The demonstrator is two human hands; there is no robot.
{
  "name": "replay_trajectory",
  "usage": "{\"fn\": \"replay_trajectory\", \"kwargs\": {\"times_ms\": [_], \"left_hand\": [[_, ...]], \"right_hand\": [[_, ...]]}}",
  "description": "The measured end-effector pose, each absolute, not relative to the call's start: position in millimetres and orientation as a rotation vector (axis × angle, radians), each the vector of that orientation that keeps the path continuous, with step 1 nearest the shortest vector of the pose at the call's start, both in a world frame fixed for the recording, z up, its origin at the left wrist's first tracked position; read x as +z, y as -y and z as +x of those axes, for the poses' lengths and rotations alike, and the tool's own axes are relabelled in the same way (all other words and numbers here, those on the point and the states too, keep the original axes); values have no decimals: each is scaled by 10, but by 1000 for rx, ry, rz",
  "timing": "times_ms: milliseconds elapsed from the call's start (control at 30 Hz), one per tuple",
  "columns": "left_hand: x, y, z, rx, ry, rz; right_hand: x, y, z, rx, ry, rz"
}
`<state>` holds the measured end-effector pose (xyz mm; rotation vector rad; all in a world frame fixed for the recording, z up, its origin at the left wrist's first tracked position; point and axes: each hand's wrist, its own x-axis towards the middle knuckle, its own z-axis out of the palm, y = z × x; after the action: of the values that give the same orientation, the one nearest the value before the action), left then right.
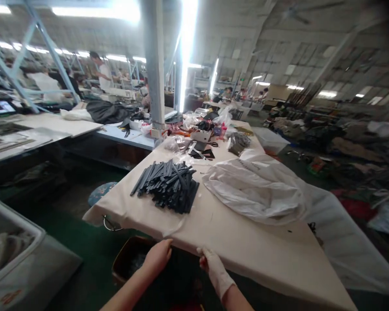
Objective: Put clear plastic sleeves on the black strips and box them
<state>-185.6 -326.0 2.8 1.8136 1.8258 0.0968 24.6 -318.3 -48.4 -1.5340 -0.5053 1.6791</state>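
My left hand (159,255), bare, is closed at the near edge of a table with a cream cloth (246,244); its fingers pinch the cloth edge, where a crease runs. To its right my right hand (213,267), in a pale glove, has thumb and fingers pressed together at the same cloth edge. A loose pile of dark strips (168,183) lies on the cloth beyond my hands. Right of the pile rests a large crumpled white bag (256,188).
Scissors (213,144), dark pieces and plastic bags lie farther up the table. Below the edge stands a brown bin (121,263); a white tub (35,259) is at left, a round stool (100,193) beside the table. A metal pillar (154,65) rises behind. People stand far back.
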Motion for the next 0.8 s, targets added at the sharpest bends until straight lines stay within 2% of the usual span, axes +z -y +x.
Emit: {"fn": "replay_trajectory", "kwargs": {"times_ms": [133, 367, 600, 800], "left_hand": [[16, 2616, -1421, -34, -1951, 1793], [-212, 1938, -1077, -2, -1995, 1504], [53, 1862, -511, 362, -1648, 1233], [485, 1829, -230, 587, -1399, 1053]], "right_hand": [[-509, 2954, 889, 1721, 156, -1443], [-475, 2486, 1776, 1753, 404, -1508], [-83, 2065, 1660, 1906, 1019, -1432], [298, 1887, 1469, 2062, 1220, -1150]]}}
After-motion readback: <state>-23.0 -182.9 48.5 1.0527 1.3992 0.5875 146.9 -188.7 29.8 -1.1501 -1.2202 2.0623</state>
